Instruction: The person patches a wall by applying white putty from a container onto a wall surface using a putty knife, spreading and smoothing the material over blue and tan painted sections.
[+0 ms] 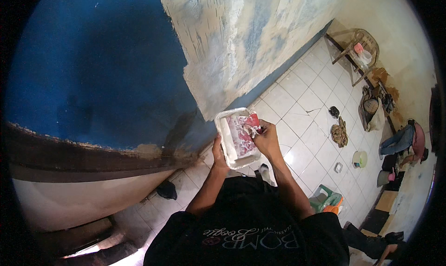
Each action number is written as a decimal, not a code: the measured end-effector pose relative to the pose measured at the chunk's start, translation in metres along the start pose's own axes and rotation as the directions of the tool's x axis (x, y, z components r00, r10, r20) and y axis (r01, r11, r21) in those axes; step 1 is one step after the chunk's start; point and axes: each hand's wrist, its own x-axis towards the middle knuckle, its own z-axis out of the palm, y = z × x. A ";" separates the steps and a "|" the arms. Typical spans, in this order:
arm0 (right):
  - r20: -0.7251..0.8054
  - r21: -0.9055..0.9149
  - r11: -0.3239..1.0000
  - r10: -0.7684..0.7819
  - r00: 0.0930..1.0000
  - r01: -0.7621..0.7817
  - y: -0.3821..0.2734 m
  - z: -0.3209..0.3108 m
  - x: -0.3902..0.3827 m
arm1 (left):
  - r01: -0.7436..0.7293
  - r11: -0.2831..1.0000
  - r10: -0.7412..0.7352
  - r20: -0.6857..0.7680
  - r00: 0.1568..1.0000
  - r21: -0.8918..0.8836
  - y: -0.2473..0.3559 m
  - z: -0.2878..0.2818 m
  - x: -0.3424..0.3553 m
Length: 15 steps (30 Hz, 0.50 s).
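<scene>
My left hand (219, 151) grips the side of a white rectangular tray (226, 150), thumb along its rim. White paste (238, 129) is smeared over the tray's inside, with red patches showing through. My right hand (266, 137) pinches a red flat scraper (252, 120) at the tray's right side, and white paste clings to the scraper. The tray is held in front of my chest, close to a blue wall (116, 66). A rough whitish coat (218, 48) covers part of that wall, ending in a ragged edge.
White floor tiles (302, 126) spread to the right. A chair (362, 50) holding a plastic bag stands at the far wall. Crumpled cloth (339, 132), a pale bucket (359, 159) and a green stool (324, 197) are on the floor. Another person (409, 145) bends at the far right.
</scene>
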 end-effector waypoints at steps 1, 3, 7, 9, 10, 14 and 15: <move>0.027 0.037 0.999 0.001 1.000 -0.002 0.000 -0.001 -0.002 | -0.020 1.000 0.020 0.006 1.000 -0.005 -0.002 -0.003 0.000; 0.046 0.078 0.996 -0.040 0.998 0.036 0.003 -0.004 -0.005 | -0.059 0.998 0.059 0.022 0.998 0.012 -0.006 -0.007 0.000; 0.029 0.199 0.972 0.125 0.992 -0.128 0.015 -0.007 -0.009 | -0.034 0.998 0.037 0.062 0.997 -0.055 -0.008 -0.018 -0.006; 0.115 0.294 0.932 0.185 0.976 -0.212 0.022 -0.010 -0.010 | -0.006 0.993 0.009 0.028 1.000 -0.119 -0.006 -0.025 -0.008; 0.154 0.281 0.934 0.182 0.971 -0.220 0.026 -0.011 -0.010 | -0.011 0.993 0.016 0.041 0.999 -0.117 -0.005 -0.028 -0.006; 0.254 0.331 0.914 0.155 0.955 -0.236 0.039 -0.016 -0.008 | -0.012 0.993 0.020 0.068 0.998 -0.118 0.010 -0.046 -0.007; 0.260 0.336 0.909 0.163 0.952 -0.247 0.042 -0.015 -0.007 | -0.013 0.993 0.022 0.074 0.997 -0.116 0.011 -0.049 -0.009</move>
